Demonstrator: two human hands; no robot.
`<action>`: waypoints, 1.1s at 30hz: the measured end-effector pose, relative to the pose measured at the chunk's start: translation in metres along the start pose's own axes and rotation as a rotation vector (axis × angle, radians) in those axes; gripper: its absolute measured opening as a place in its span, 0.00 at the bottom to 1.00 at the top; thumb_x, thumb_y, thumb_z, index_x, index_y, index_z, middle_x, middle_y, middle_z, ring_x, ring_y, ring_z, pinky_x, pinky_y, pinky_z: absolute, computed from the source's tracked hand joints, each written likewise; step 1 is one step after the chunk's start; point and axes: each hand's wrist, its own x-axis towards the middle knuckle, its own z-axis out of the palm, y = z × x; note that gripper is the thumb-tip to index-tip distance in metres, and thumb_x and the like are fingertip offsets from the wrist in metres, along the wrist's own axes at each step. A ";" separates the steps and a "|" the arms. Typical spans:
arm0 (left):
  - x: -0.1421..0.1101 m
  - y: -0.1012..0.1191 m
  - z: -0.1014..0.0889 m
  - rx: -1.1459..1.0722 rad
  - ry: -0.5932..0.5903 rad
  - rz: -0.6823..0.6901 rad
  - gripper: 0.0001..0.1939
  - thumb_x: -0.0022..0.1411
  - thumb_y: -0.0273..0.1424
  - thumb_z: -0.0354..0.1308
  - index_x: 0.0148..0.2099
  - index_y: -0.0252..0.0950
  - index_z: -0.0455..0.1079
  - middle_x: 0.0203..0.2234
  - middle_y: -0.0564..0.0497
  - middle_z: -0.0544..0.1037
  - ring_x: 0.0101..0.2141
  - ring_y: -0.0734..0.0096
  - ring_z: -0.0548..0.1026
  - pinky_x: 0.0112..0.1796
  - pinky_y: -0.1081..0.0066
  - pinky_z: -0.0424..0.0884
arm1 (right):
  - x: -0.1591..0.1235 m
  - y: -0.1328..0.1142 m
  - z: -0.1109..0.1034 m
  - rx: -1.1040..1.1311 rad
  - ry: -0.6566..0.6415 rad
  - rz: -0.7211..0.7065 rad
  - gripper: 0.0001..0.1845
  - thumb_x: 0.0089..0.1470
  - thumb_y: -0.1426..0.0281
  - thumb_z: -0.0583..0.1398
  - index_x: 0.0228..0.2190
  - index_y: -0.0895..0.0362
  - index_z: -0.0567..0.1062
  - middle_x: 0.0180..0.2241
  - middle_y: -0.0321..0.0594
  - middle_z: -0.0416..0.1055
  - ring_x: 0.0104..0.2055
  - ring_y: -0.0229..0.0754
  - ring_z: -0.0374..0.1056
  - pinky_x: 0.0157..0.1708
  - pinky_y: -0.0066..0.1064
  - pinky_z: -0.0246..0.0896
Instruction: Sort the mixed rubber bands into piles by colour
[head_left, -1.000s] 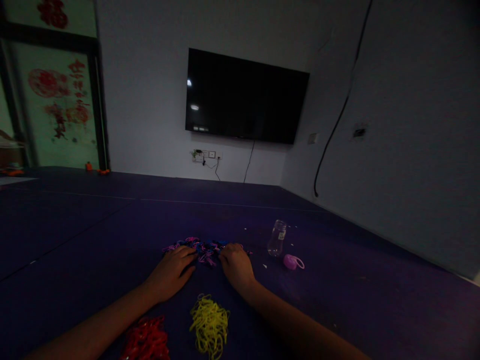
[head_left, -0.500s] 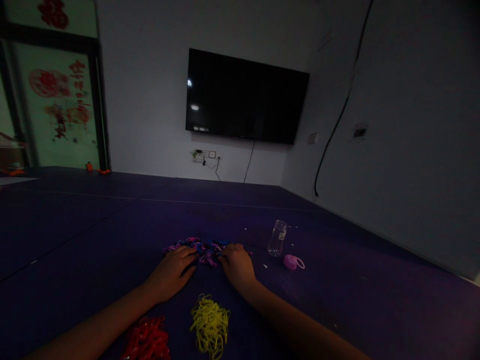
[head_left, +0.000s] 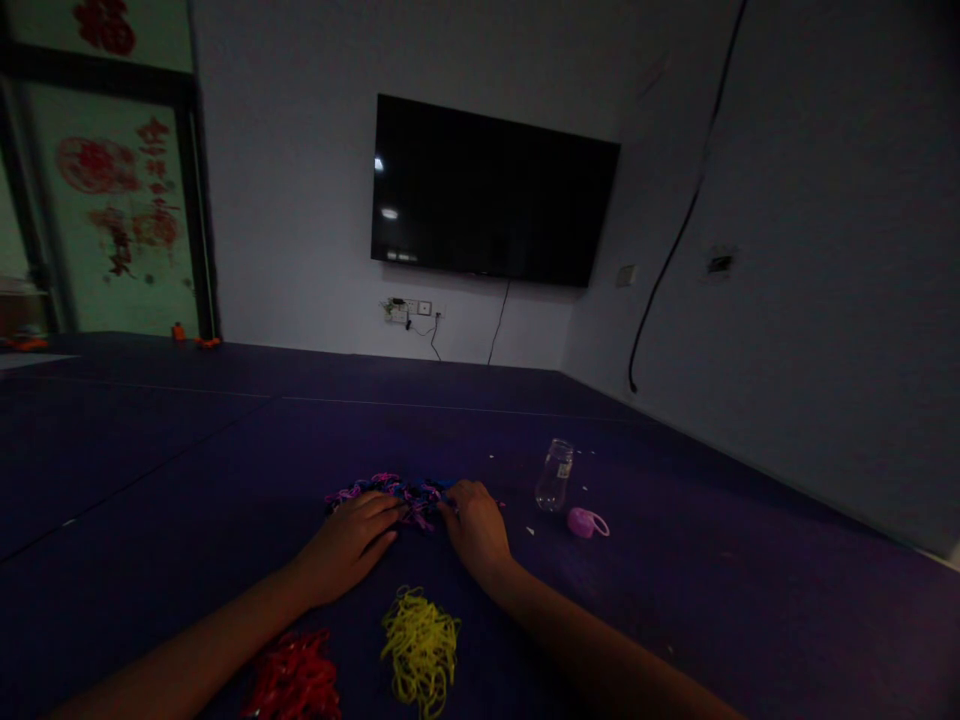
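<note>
Two hands are touching one mixed pile of pink, purple and blue bands [head_left: 387,487]: the left hand [head_left: 349,545] is covering its near left edge, thumb apart from the fingers; the right hand [head_left: 478,530] is curving over its right end. Whether either is gripping bands, I cannot tell. Nearer, one red pile [head_left: 297,682] is lying left, one yellow pile [head_left: 420,648] right. Farther right, one clear bottle [head_left: 553,488] is standing near one pink cap [head_left: 580,522].

A red 福 [head_left: 105,27] stands on the upper pane [head_left: 163,38]. On the door [head_left: 79,262] below, a column of red characters [head_left: 156,165] is too blurred to read surely; the label [head_left: 564,471] on the bottle [head_left: 552,493] is too small.
</note>
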 end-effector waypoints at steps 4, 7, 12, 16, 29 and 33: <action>0.001 0.003 -0.004 0.006 -0.050 0.079 0.21 0.65 0.28 0.47 0.59 0.44 0.60 0.55 0.49 0.68 0.54 0.63 0.65 0.52 0.58 0.64 | -0.001 -0.003 -0.002 0.020 0.031 -0.058 0.07 0.58 0.72 0.55 0.30 0.56 0.74 0.34 0.41 0.72 0.39 0.44 0.65 0.41 0.33 0.57; 0.002 0.004 -0.005 0.012 -0.077 0.121 0.24 0.64 0.25 0.47 0.61 0.46 0.59 0.57 0.50 0.66 0.54 0.62 0.64 0.52 0.58 0.63 | -0.002 -0.006 -0.003 0.039 0.031 -0.113 0.06 0.57 0.73 0.56 0.30 0.56 0.73 0.34 0.40 0.72 0.39 0.43 0.65 0.41 0.33 0.57; 0.003 0.005 -0.007 -0.002 -0.109 0.154 0.28 0.62 0.22 0.47 0.61 0.48 0.57 0.58 0.51 0.65 0.55 0.62 0.63 0.53 0.56 0.62 | -0.003 -0.007 -0.003 0.050 0.011 -0.184 0.06 0.57 0.73 0.56 0.30 0.56 0.72 0.35 0.39 0.71 0.39 0.42 0.64 0.39 0.31 0.56; 0.003 0.005 -0.007 -0.025 -0.115 0.167 0.29 0.62 0.21 0.47 0.62 0.48 0.55 0.57 0.52 0.66 0.56 0.63 0.62 0.54 0.56 0.62 | -0.003 -0.008 -0.004 0.058 -0.020 -0.198 0.06 0.57 0.72 0.56 0.30 0.56 0.72 0.35 0.39 0.71 0.40 0.41 0.64 0.40 0.31 0.56; 0.002 0.003 -0.003 -0.001 -0.098 0.109 0.26 0.62 0.23 0.47 0.62 0.44 0.56 0.56 0.49 0.67 0.54 0.61 0.63 0.53 0.57 0.62 | -0.004 -0.009 -0.008 0.054 -0.028 -0.128 0.08 0.59 0.72 0.55 0.32 0.56 0.74 0.36 0.39 0.71 0.40 0.41 0.64 0.41 0.30 0.56; 0.001 0.003 -0.002 0.003 -0.065 0.062 0.23 0.63 0.25 0.47 0.60 0.42 0.60 0.53 0.47 0.69 0.53 0.61 0.65 0.52 0.57 0.63 | -0.004 -0.008 -0.009 0.045 -0.006 -0.054 0.07 0.57 0.72 0.56 0.31 0.56 0.75 0.35 0.40 0.72 0.40 0.42 0.65 0.40 0.30 0.57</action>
